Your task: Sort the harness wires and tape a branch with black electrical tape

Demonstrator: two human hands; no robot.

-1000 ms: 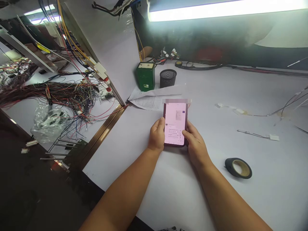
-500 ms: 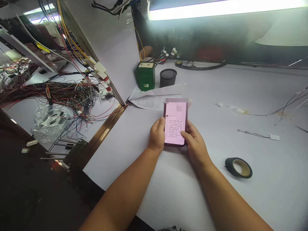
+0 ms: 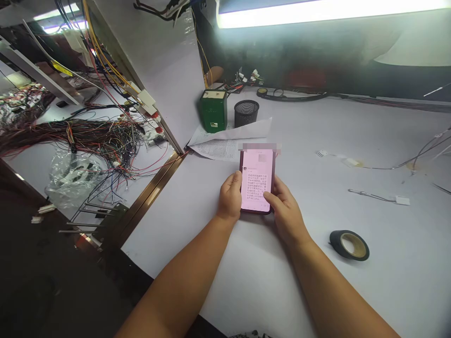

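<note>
Beyond the phone [image 3: 256, 181], papers [image 3: 220, 148] and green box [image 3: 213, 112].

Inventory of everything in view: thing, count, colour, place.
Phone: 1, dark and pink, centre
Table: 1, white, centre to right
Tape roll: 1, black, table's near right
Connectors: at least 3, white, table's right
Papers: count unclear, white, beyond phone
Box: 1, green, table's rear
Mesh cup: 1, black, right of box
Light tube: 1, white, above table
Hanging wires: several, yellow and dark, upper left
Loose wires: uncountable, dark and red, left
Plastic bag: 1, clear, before loose wires
Rod plate: 1, dark, near plastic bag
Left hand: 1, bare, on phone's left edge
Right hand: 1, bare, on phone's right edge
</note>
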